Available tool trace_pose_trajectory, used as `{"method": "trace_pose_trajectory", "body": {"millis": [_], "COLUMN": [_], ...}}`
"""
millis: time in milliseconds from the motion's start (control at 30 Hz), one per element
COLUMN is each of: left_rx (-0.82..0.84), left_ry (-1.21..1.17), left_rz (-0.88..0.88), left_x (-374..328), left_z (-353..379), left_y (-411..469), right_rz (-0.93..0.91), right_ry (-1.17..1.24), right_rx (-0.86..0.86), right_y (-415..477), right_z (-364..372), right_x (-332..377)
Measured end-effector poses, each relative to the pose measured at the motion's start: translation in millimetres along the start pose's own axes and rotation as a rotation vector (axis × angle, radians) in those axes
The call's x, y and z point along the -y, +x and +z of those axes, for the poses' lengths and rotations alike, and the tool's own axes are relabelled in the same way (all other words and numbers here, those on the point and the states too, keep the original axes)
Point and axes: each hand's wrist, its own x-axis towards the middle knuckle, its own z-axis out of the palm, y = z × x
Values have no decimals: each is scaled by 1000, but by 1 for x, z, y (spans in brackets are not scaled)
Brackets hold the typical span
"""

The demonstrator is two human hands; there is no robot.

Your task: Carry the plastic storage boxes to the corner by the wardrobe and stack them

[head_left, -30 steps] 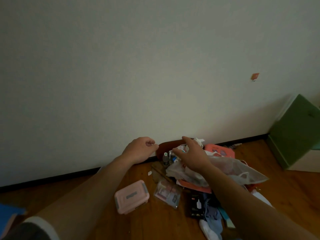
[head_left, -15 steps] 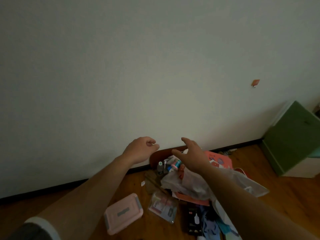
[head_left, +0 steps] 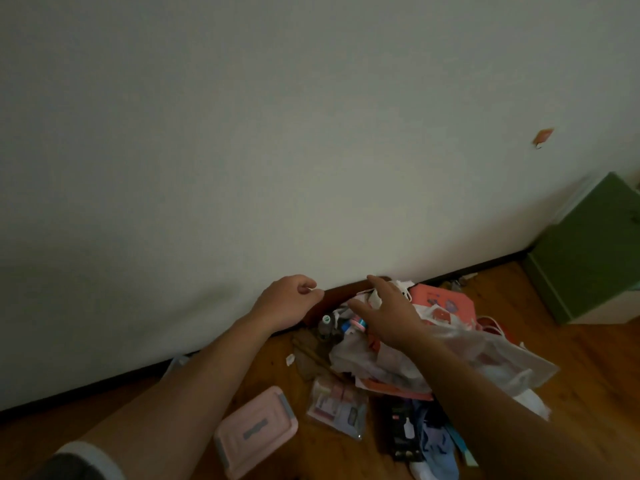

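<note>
Pink plastic storage box (head_left: 256, 433) lies lid-on on the wood floor (head_left: 588, 393) at 7 o'clock in my view, just below the left forearm, nobody touching it. It's the only box I can confirm. A flat pink pack (head_left: 440, 301) at 1 o'clock of the clutter pile could be another, can't tell. Change over the last second: right hand (head_left: 388, 317) was down on the plastic bag (head_left: 485, 351). Now it's lifted off and hovers over the pile, fingers spread and straight, holding nothing. Left hand (head_left: 289, 301) hasn't moved: parked at 12 o'clock near the skirting, fingers curled into a loose fist, nothing visible in it. Head view has drifted too, and the box has slid lower in frame. My read: the right hand is done with the bag and is choosing a target, not yet committed to a box. Task is at the start, with nothing lifted and no stack in view. Green cabinet (head_left: 588, 251) stands at 3 o'clock; whether that's the wardrobe, can't tell from here. Next move as I see it: bring both hands back to 7 o'clock and take the box by its short ends. Risk: a clear pouch (head_left: 337, 407) lies just beside its right edge and may drag along.
</note>
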Motion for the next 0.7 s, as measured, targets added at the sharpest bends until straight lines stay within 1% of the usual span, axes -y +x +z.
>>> {"method": "trace_pose_trajectory", "body": {"millis": [133, 267, 400, 500, 633, 700], "left_rx": [38, 101, 140, 163, 184, 196], "left_ry": [-11, -15, -29, -37, -24, -29], "left_rz": [-38, -85, -125, -141, -164, -178], "left_x": [18, 39, 55, 68, 86, 104], "left_z": [21, 63, 95, 122, 155, 184], "left_y": [20, 40, 56, 71, 87, 99], "right_rz": [57, 123, 128, 170, 234, 256], "right_ry": [-5, 8, -18, 53, 62, 87], "right_rx": [27, 75, 78, 102, 106, 134], "right_y": [14, 23, 33, 41, 47, 53], "right_z": [18, 39, 54, 73, 96, 116], "right_x": [-25, -71, -115, -150, -185, -214]}}
